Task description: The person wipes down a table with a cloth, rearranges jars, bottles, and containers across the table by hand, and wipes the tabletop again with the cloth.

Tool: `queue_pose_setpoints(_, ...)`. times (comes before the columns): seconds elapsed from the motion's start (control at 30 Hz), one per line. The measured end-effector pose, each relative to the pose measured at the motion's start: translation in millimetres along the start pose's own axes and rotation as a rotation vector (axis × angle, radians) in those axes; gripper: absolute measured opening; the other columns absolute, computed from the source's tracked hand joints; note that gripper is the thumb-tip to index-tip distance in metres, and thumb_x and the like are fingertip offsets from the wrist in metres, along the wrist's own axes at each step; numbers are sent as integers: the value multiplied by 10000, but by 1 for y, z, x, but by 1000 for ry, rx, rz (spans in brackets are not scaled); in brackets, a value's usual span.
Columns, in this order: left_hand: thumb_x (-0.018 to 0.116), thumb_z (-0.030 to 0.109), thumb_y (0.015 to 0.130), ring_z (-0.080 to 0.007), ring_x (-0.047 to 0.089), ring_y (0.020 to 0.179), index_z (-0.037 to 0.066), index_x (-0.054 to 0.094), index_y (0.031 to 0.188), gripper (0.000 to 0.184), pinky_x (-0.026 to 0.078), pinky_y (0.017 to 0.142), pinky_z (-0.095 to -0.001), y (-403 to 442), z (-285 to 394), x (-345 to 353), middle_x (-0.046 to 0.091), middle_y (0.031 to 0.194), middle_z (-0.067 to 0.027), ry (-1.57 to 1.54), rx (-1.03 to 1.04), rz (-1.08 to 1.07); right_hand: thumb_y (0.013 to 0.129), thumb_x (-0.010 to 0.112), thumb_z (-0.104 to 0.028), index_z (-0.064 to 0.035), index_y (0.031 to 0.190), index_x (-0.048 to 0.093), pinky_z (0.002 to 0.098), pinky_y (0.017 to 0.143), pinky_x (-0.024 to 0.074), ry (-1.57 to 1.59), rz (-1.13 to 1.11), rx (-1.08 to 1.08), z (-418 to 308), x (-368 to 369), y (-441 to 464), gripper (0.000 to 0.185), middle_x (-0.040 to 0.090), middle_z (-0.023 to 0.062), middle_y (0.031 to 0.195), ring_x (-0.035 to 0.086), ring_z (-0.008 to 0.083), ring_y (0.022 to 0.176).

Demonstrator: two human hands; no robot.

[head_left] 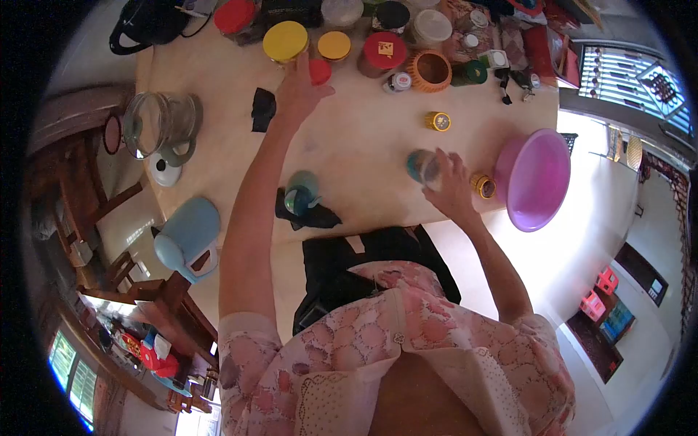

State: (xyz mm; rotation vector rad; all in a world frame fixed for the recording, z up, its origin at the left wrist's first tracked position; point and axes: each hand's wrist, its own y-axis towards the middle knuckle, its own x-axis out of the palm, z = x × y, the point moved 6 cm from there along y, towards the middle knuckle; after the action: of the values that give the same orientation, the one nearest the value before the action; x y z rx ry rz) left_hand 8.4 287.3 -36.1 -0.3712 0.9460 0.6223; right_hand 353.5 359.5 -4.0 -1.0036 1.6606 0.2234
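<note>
My left hand [297, 98] reaches to the back of the table, fingers stretched and thumb apart. It is right beside a small red lid [320, 71], and its fingertips are close to a yellow-lidded jar [286, 41]; contact is unclear. My right hand [452, 190], a little blurred, has its fingers around a clear glass [431, 173] with a bluish-green part, tilted above the table. Near that hand stands a small gold-and-brown container [483, 186], and a similar gold one [438, 121] sits farther back. A teal glass [299, 198] rests on a black cloth [323, 216] before me.
A purple basin [534, 180] stands at the table's right edge. On the left are a glass pitcher [178, 120] and a light blue jug [187, 236]. Along the back are several lidded jars, including a red-lidded jar [383, 54], and an orange bowl [430, 70].
</note>
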Motion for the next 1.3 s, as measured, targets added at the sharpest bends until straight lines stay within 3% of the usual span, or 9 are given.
queue_pose_setpoints(0.07,731,327,685,-368,508,1064,52,346,1270,752,463,845,-415,-17,-3,-9,407,1251,-208,-59,21,26,622,702,-183,-148,1338,286,503,868,432,11,-11,-69,-32,4,34,829,333,249,1254,393,461,1098)
queue_pose_setpoints(0.23,666,367,780,-328,529,1044,38,427,1259,628,445,879,-400,-82,-45,-17,489,1209,-189,-2,-131,-113,623,715,-188,-149,1328,305,498,890,406,8,131,-231,-103,11,113,817,361,256,1230,418,460,1081)
queue_pose_setpoints(0.47,665,359,783,-327,558,992,32,483,1196,557,457,854,-417,-178,-72,-32,551,1115,-176,-148,-204,-83,602,763,-263,-170,1346,314,518,811,463,-80,156,-272,-132,35,176,874,343,254,1240,446,447,1043)
queue_pose_setpoints(0.53,692,343,752,-347,523,1049,50,476,1207,583,448,869,-426,-200,-55,-27,502,1190,-176,-61,-71,-169,605,759,-270,-169,1346,316,519,810,462,-63,128,-255,-136,35,179,870,333,255,1254,448,451,1041)
queue_pose_setpoints(0.63,727,311,701,-375,468,1111,62,438,1239,660,438,888,-426,-229,-35,-13,422,1275,-184,155,-65,-338,608,750,-279,-161,1337,329,516,809,461,-63,126,-243,-142,41,181,850,319,254,1277,456,456,1034)
queue_pose_setpoints(0.77,751,269,658,-389,426,1149,69,394,1269,735,413,923,-440,-235,-25,1,355,1321,-195,118,-153,-484,645,722,-277,-168,1325,327,494,877,430,-70,149,-286,-143,44,183,794,311,229,1293,454,466,1059)
queue_pose_setpoints(0.97,780,179,593,-381,458,1100,57,404,1232,751,411,922,-443,-237,-41,22,407,1262,-200,138,-50,-279,684,715,-256,-141,1308,356,488,891,416,-69,144,-290,-149,27,159,728,276,226,1346,443,431,1098)
queue_pose_setpoints(1.1,731,77,580,-383,511,977,48,452,1091,583,462,816,-431,-210,-31,-5,494,1095,-173,10,-68,-133,705,703,-227,-111,1290,379,477,904,408,-83,260,-312,-131,20,121,678,277,230,1347,408,415,1148)
queue_pose_setpoints(1.3,732,80,592,-343,534,972,44,514,1079,535,448,852,-399,-112,-56,-44,537,1050,-171,-2,-79,119,726,681,-192,-86,1289,382,468,936,388,0,78,-194,-78,50,67,646,286,234,1351,359,411,1197)
